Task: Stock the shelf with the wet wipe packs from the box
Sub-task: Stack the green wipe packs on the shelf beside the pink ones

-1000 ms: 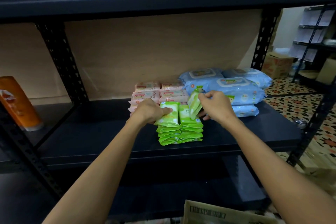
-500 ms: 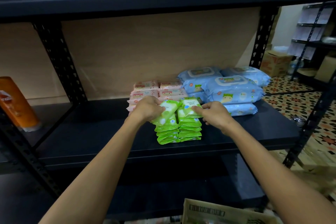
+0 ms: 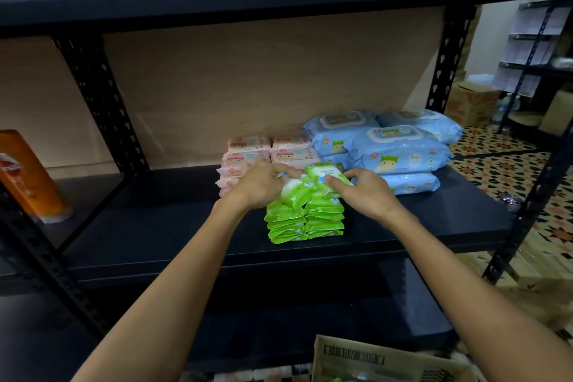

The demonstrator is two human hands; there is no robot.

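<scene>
Right hand: thumb and fingers pinch the top green pack of the right-hand pile; the pack lies tilted under the fingertips, just ahead of the palm. Left hand: fingers curled over the top pack of the left-hand pile, which sits skewed, its near end poking out below the knuckles. Both packs rest on the green stacks, two piles side by side, touching, near the front of the shelf. Directly behind the left hand stand pink packs in low piles. Blue packs, larger, are stacked behind and right of the right hand. An orange bottle leans in the next bay, well apart to the left. The box shows at the bottom edge, below the right forearm.
</scene>
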